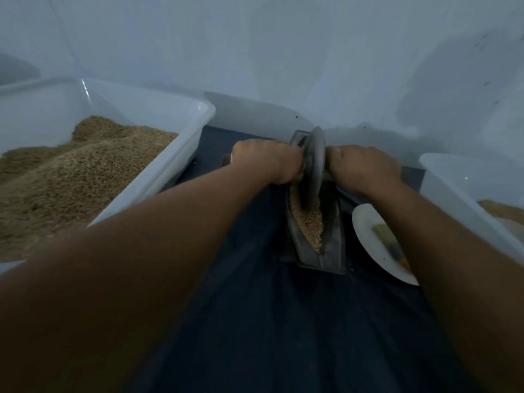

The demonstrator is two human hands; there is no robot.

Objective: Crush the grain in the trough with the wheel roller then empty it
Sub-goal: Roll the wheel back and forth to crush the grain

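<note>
A dark metal boat-shaped trough [330,251] lies on a dark blue cloth, pointing away from me. Brown grain [310,222] fills its near half. A grey metal wheel roller [314,165] stands upright in the trough's far half. My left hand [269,161] grips the axle handle on the wheel's left side. My right hand [364,165] grips the handle on its right side. Both handles are mostly hidden inside my fists; only the left end [226,159] pokes out.
A big white tub [158,177] heaped with grain stands at the left. Another white tub [465,194] stands at the right, with a little grain inside. A white plate [374,242] holding a brush [392,246] lies beside the trough. A pale wall rises behind.
</note>
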